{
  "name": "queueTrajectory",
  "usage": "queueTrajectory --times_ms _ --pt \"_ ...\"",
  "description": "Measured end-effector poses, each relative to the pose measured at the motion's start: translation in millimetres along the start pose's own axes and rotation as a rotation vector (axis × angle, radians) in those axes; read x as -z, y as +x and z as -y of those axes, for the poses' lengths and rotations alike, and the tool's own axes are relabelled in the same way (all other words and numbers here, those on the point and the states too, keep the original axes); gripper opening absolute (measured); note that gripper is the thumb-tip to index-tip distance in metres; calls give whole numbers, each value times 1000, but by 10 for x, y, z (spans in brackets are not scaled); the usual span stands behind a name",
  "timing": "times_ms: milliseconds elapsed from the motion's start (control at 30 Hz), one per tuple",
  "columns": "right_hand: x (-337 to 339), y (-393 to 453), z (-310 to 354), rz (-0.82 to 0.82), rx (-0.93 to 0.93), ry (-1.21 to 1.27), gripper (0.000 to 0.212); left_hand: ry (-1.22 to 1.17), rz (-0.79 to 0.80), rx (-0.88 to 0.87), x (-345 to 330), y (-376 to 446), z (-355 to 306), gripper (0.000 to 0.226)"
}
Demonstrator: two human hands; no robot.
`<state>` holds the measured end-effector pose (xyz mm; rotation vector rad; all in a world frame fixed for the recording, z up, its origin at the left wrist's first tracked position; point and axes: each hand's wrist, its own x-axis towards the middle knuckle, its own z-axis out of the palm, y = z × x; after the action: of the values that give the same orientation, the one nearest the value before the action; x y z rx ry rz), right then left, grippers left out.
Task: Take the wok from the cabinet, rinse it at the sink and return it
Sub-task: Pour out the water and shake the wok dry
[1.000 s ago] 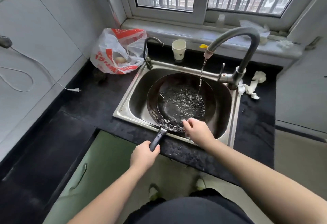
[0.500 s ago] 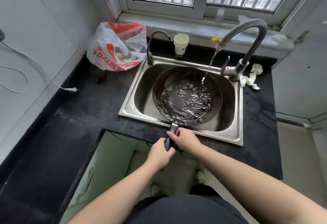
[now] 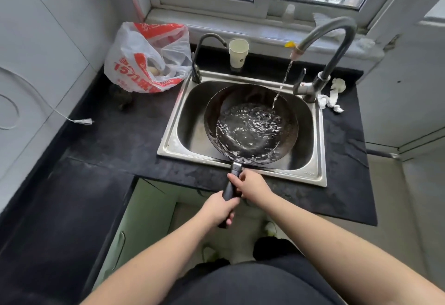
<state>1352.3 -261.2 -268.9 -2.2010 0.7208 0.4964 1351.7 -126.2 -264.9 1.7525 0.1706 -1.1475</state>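
Note:
A dark round wok (image 3: 250,124) sits in the steel sink (image 3: 173,141), with rippling water pooled inside it. Its black handle (image 3: 231,185) sticks out over the sink's front rim toward me. My left hand (image 3: 220,208) is wrapped around the lower end of the handle. My right hand (image 3: 251,188) grips the handle higher up, close to the wok's rim. A thin stream of water falls from the tall curved faucet (image 3: 330,39) into the right side of the wok.
A red-and-white plastic bag (image 3: 147,59) lies on the black counter (image 3: 115,141) left of the sink. A paper cup (image 3: 238,53) and a small second tap (image 3: 199,56) stand behind it. Crumpled tissue (image 3: 332,95) lies right of the faucet. Green cabinet doors (image 3: 142,210) are below.
My right hand has left the wok's rim and come back onto the handle, above my left hand. The wok has shifted slightly and holds more water.

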Motion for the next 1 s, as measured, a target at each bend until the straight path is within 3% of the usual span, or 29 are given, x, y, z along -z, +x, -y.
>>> queueTrajectory --times_ms 167,433,600,833,1000 --pt "24 20 45 19 10 -31 52 -65 4 -17 -9 21 35 4" --pt "0 136 70 101 -61 114 59 -126 16 -26 -43 9 -44 5" --pt "38 228 70 102 -107 171 46 -64 -29 -19 -73 13 -178 13" --pt "-24 307 84 135 -233 514 46 -111 -31 -3 -130 -37 -407 20" --pt "-46 263 94 250 -294 785 23 -15 -34 -52 -54 -146 -380 15"
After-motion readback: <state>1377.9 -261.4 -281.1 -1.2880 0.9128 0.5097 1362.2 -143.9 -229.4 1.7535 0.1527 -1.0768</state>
